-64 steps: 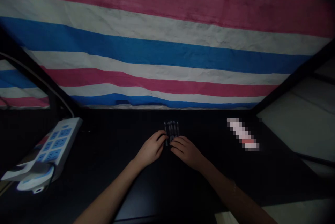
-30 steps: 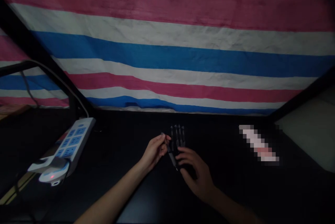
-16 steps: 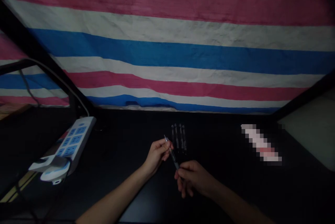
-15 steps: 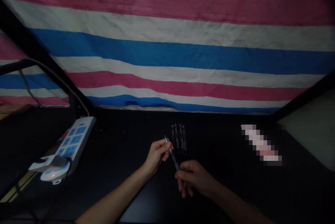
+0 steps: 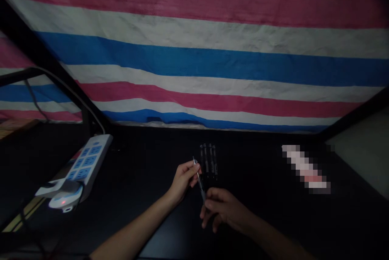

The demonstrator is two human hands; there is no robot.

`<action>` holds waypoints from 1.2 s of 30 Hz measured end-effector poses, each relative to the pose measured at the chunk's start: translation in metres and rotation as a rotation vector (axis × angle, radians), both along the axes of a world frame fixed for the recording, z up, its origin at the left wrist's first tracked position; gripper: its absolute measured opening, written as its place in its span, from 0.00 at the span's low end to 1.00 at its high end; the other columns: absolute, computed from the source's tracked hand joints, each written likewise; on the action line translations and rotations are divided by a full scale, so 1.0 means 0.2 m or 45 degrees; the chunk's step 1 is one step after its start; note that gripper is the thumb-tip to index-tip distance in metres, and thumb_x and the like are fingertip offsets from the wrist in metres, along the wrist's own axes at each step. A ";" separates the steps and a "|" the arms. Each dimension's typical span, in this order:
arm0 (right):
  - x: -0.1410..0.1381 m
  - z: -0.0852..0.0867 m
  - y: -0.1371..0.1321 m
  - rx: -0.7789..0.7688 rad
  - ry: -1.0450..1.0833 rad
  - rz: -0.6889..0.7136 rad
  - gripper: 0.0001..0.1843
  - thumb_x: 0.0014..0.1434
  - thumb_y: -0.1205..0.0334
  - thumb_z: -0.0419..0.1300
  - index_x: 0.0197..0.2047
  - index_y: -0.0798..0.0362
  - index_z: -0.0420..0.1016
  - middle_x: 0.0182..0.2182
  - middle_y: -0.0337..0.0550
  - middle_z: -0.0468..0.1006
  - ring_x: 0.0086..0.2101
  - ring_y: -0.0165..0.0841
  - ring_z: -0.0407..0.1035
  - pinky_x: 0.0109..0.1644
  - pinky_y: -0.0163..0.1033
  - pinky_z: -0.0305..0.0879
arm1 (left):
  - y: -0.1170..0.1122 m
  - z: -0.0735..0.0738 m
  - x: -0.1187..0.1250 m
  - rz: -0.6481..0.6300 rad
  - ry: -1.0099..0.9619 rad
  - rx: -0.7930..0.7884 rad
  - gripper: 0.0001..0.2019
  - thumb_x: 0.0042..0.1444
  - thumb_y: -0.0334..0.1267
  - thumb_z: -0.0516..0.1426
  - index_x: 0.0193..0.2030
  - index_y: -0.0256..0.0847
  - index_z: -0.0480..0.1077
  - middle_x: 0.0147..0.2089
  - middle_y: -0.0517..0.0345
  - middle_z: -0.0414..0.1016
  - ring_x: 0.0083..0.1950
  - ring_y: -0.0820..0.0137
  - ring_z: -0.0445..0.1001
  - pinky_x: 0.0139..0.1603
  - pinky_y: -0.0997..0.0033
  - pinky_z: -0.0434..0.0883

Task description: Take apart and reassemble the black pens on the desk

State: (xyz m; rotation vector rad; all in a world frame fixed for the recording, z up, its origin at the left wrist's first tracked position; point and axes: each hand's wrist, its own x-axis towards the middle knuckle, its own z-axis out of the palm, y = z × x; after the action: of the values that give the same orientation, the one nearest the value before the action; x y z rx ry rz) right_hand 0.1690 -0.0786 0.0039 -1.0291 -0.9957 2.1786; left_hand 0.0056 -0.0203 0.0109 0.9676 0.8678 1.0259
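A thin dark pen [image 5: 199, 178] is held above the black table [image 5: 146, 171] between both my hands. My left hand [image 5: 184, 179] pinches its upper end with curled fingers. My right hand [image 5: 220, 209] is closed round its lower end, fingers bent. Just beyond the hands, three more pens [image 5: 209, 162] lie side by side in a row on the table, pointing away from me.
A white and blue power strip [image 5: 82, 165] with a plugged-in adapter showing a red light [image 5: 62, 202] sits at the left. A pink and white blurred-out object [image 5: 305, 169] lies at the right. A striped red, white and blue cloth [image 5: 194, 49] hangs behind.
Both hands lifted one pen out of the row and drew it toward me; the right hand went from lying flat to closing on its lower end. The view shifted slightly.
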 end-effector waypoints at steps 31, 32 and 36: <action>0.03 0.01 0.02 -0.075 0.065 0.078 0.21 0.53 0.49 0.64 0.38 0.56 0.62 0.32 0.50 0.79 0.32 0.39 0.77 0.27 0.36 0.69 | 0.02 0.00 0.00 -0.031 0.030 0.023 0.17 0.54 0.48 0.60 0.27 0.34 0.70 0.17 0.67 0.58 0.16 0.81 0.51 0.19 0.77 0.46; 0.03 0.01 0.02 -0.080 0.071 0.073 0.21 0.52 0.50 0.64 0.39 0.55 0.61 0.32 0.49 0.79 0.32 0.39 0.77 0.27 0.36 0.69 | 0.02 0.00 0.00 -0.027 0.031 0.023 0.17 0.54 0.49 0.60 0.27 0.34 0.70 0.17 0.67 0.58 0.16 0.81 0.51 0.19 0.77 0.46; 0.03 0.01 0.02 -0.110 0.119 0.099 0.24 0.56 0.45 0.60 0.44 0.57 0.64 0.33 0.52 0.79 0.32 0.40 0.77 0.26 0.36 0.69 | 0.03 0.00 0.00 -0.016 0.036 0.022 0.17 0.53 0.49 0.60 0.27 0.34 0.70 0.17 0.67 0.58 0.16 0.81 0.51 0.19 0.77 0.47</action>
State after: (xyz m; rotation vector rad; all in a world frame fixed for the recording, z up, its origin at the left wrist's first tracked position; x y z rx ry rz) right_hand 0.1755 -0.0742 0.0061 -0.9311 -0.9204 2.3289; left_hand 0.0050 -0.0153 0.0114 1.0032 0.8761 1.0125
